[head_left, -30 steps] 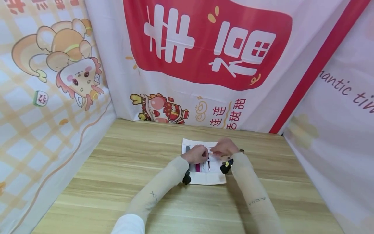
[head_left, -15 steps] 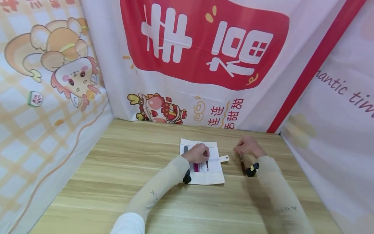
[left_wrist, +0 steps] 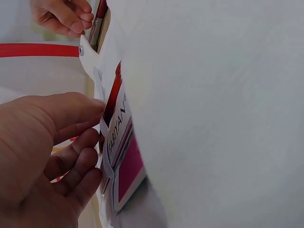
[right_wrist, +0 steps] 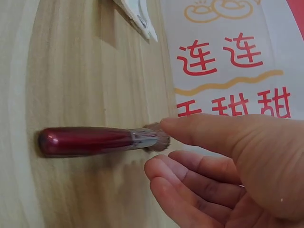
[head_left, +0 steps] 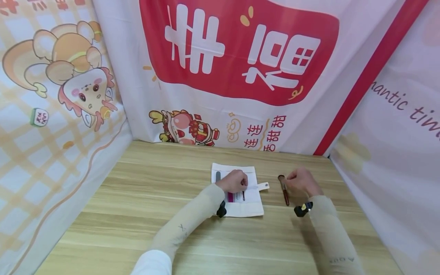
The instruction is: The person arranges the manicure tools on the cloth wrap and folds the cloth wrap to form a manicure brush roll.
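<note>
A white fabric pouch (head_left: 245, 209) lies unfolded, its snap strap (head_left: 264, 186) pointing right. My left hand (head_left: 235, 181) pinches the pocket's edge between thumb and fingers. Inside the pocket, the left wrist view shows a white and magenta packet (left_wrist: 129, 173) lettered "FABIYAN" and a slim reddish handle (left_wrist: 114, 90). To the right of the pouch, a makeup brush (head_left: 285, 194) rests on the table, with a glossy dark red handle, silver ferrule and brown bristles. My right hand (head_left: 303, 181) is beside its bristle end, fingers loosely bent and holding nothing.
The wood-grain table (head_left: 165, 236) runs back to a white and red printed cloth (head_left: 240, 88). Printed cloths also hang at the left (head_left: 62, 95) and right sides. A grey flat piece (head_left: 218, 175) shows at the pouch's left.
My right hand has moved right from the pouch with the makeup brush, laid it on the table, and let go, drawing slightly right. My left hand has stayed at the pouch.
</note>
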Demonstrator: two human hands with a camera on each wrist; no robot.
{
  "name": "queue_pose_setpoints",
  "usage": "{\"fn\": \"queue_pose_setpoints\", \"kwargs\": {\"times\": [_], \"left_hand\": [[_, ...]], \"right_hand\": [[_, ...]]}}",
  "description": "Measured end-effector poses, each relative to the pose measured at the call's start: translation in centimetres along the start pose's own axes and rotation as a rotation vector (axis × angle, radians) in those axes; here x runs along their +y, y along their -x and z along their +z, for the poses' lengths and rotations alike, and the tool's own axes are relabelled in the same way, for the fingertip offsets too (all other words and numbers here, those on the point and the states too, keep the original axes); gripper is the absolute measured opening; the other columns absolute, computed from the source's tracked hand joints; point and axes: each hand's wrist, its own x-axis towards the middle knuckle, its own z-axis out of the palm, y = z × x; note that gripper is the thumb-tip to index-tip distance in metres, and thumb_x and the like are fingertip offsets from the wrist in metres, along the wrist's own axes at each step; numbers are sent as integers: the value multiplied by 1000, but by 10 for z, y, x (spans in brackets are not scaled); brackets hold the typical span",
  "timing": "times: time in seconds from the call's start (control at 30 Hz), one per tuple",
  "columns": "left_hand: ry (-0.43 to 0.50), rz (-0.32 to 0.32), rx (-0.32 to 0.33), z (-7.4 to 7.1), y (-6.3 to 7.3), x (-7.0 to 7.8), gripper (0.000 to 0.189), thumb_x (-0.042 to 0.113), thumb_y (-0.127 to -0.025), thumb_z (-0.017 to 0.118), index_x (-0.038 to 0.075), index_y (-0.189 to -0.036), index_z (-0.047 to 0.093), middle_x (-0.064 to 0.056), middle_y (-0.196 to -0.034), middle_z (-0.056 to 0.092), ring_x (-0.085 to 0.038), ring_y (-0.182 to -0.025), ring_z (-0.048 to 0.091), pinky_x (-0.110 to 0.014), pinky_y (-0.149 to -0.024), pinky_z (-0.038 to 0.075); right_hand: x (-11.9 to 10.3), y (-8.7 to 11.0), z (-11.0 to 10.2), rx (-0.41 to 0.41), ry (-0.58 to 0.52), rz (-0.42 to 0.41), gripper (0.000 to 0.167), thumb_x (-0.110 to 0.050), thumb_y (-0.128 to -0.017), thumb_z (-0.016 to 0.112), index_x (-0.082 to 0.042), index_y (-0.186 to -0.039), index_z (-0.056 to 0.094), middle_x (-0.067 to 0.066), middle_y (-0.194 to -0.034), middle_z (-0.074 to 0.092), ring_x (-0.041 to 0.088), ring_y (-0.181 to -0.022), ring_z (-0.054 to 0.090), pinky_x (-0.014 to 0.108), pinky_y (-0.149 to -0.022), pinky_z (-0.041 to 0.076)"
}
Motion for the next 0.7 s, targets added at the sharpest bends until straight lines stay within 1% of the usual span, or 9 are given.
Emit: {"fn": "queue_pose_setpoints", "kwargs": {"times": [0.07,0.17,0.27,0.37,0.53,0.63,0.7], "left_hand": [[-5,4,0,2,-3,-3,7,11,-99,72,13,-95,78,2,-92,71,-11,-86,60,-26,-85,51],[-10,11,-2,5,-5,-5,9,11,-99,72,13,-95,79,4,-90,72,-10,-85,61,-25,-83,52],[-10,25,0,4,-3,-2,9,10,-99,72,12,-95,80,4,-89,73,-10,-84,61,-24,-83,52],[-18,27,7,3,0,0,10,10,-99,71,12,-93,79,4,-88,72,-10,-83,61,-24,-83,51],[-22,11,8,3,1,0,11,10,-99,71,11,-91,79,3,-87,72,-10,-83,60,-25,-83,51],[-16,4,7,4,0,0,10,10,-99,71,11,-91,78,3,-87,71,-10,-82,60,-25,-82,51],[-15,6,10,5,-1,0,11,10,-99,71,12,-90,77,3,-86,70,-10,-82,60,-24,-82,51]], "right_hand": [[2,0,3,-3,-16,-1,24,-27,-96,75,-4,-93,78,4,-86,70,19,-79,61,31,-65,48],[9,-5,8,-29,-52,23,18,-22,-94,77,-4,-92,79,3,-83,71,18,-77,61,30,-64,48],[14,-14,10,-59,-57,50,19,-25,-94,78,-7,-89,79,1,-76,71,16,-71,60,28,-62,47],[12,-17,9,-95,-54,82,22,-26,-94,78,-6,-85,78,1,-72,69,14,-67,58,28,-61,45],[5,-19,9,-141,-27,125,25,-27,-94,78,-6,-80,75,3,-76,73,15,-68,60,29,-66,47],[2,-20,9,-149,-27,130,24,-24,-93,78,-6,-78,73,5,-76,74,15,-67,63,28,-66,49],[1,-20,9,-146,-28,113,23,-22,-92,79,-5,-77,74,5,-74,74,14,-65,64,27,-64,50]]}}
